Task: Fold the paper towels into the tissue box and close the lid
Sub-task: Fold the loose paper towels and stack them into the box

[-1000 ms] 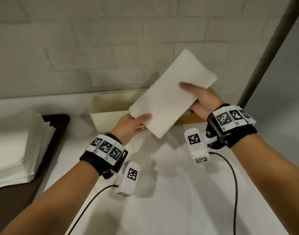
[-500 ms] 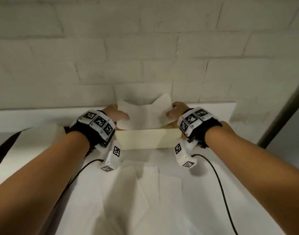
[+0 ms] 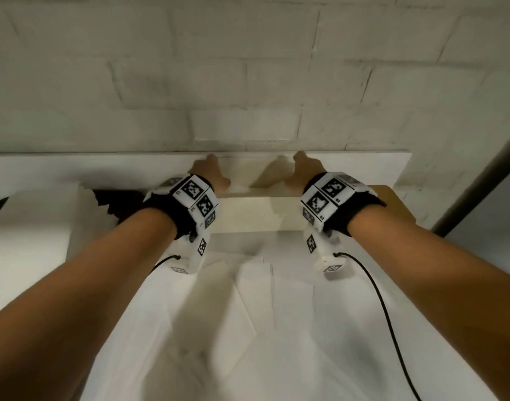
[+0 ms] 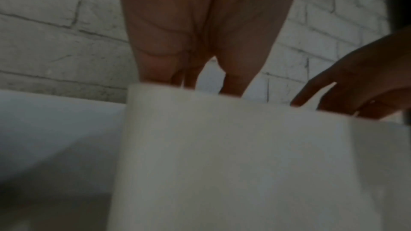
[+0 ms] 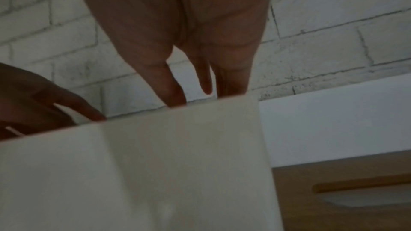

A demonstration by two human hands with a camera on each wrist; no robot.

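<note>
The cream tissue box [image 3: 256, 212] stands open at the back of the table, against the wall. My left hand [image 3: 209, 172] and right hand [image 3: 301, 169] both reach down into it, one at each end. In the left wrist view the left hand [image 4: 193, 80] has straight fingers that dip behind the box's front wall [image 4: 244, 147]. The right hand [image 5: 193, 90] does the same behind the wall [image 5: 155, 164]. The fingertips and the paper towel are hidden inside the box. The wooden lid [image 3: 392, 204] with its slot lies flat to the right of the box [image 5: 322, 175].
A stack of paper towels [image 3: 39, 235] sits on a dark tray [image 3: 115, 201] to the left. A white brick wall [image 3: 248, 82] rises right behind the box. A creased white cloth [image 3: 248, 328] covers the table in front. Black wrist cables [image 3: 386, 308] trail over it.
A second ago both hands held the folded towel up in the air. They lowered it onto the box, and now both hands are down inside the box with the towel out of sight.
</note>
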